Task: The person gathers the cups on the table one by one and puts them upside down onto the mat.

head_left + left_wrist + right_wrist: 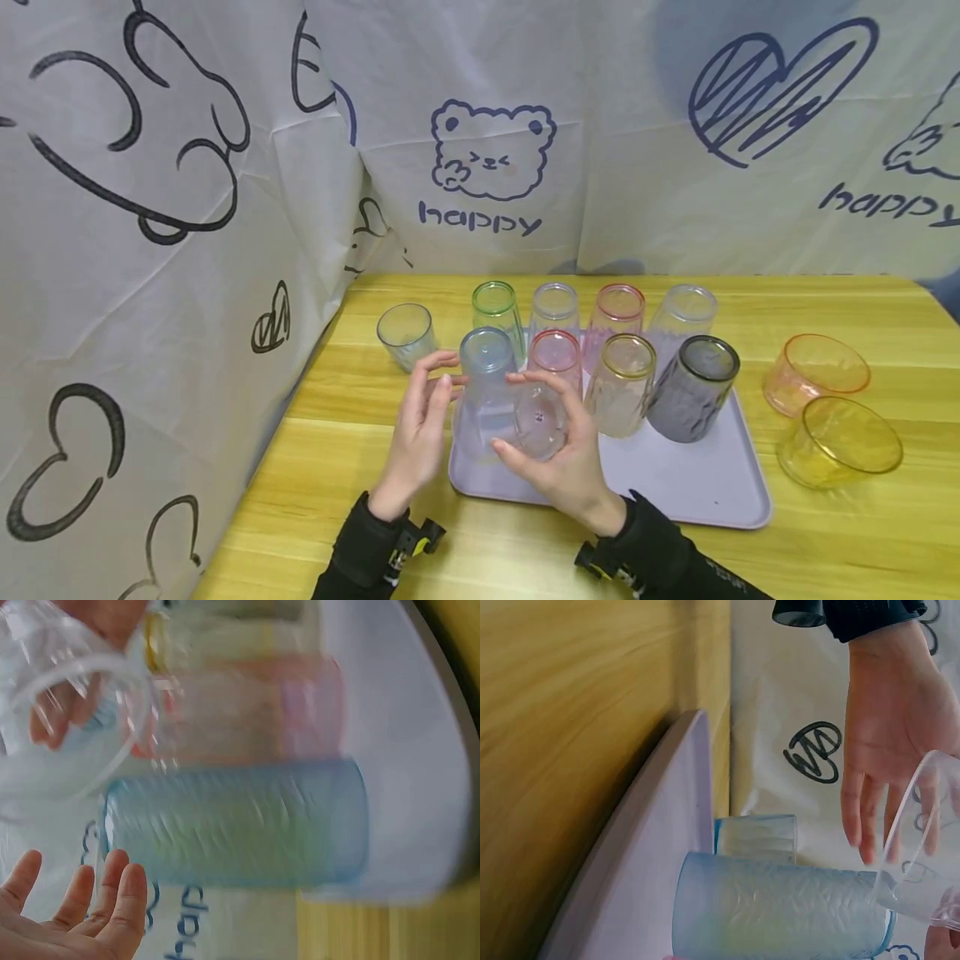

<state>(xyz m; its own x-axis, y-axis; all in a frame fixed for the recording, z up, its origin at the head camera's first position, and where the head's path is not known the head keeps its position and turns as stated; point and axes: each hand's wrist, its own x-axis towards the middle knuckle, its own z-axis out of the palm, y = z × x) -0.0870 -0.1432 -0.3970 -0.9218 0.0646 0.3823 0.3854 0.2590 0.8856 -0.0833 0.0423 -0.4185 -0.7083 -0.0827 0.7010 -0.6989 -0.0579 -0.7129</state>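
Note:
In the head view my right hand (pixel 566 467) grips a clear glass (pixel 542 417), its thumb and fingers curved round the base end. The glass is tipped on its side above the tray, mouth toward my left hand (pixel 416 429). That left hand has its fingers spread and loosely bent beside the mouth, holding nothing. Behind the held glass a blue glass (pixel 487 354) stands upside down on the lilac tray (pixel 690 492). In the left wrist view the clear glass's rim (pixel 139 727) hangs above the blue glass. A pink glass (pixel 555 354) stands beside the blue one.
More upturned glasses fill the tray's back: green (pixel 495 304), red-rimmed (pixel 618 308), amber-rimmed (pixel 622 387) and dark grey (pixel 693 387) among them. Off the tray, a pale blue glass (pixel 407 333) stands left, an orange glass (pixel 817 375) and a yellow glass (pixel 836 446) right. Printed cloth (pixel 637 208) hangs behind.

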